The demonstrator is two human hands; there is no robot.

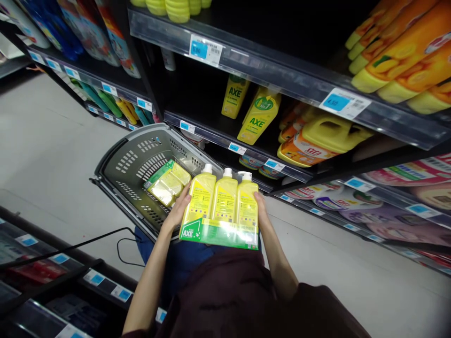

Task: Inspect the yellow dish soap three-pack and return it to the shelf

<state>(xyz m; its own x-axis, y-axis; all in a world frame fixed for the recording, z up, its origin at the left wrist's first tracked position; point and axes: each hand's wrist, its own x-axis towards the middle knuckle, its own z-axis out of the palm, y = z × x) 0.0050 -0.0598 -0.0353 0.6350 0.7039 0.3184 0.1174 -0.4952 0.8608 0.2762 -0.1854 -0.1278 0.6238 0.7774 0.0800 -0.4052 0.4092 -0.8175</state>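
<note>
I hold a shrink-wrapped three-pack of yellow AXE bottles (222, 209) with white caps and a green band, flat in front of my body. My left hand (179, 210) grips its left side and my right hand (261, 209) grips its right side, fingers closed against the pack. Just beyond the pack stands a grey plastic shopping basket (130, 164) on the floor. Inside the basket lies a wrapped pack of yellow-green sponges (168, 183).
Dark shelves run ahead and to the right, with single yellow AXE bottles (259, 117), large yellow jugs (322, 138) and orange-yellow bottles (405, 51) above. Blue price tags line the shelf edges. Another shelf unit (52, 277) is at lower left, grey floor between.
</note>
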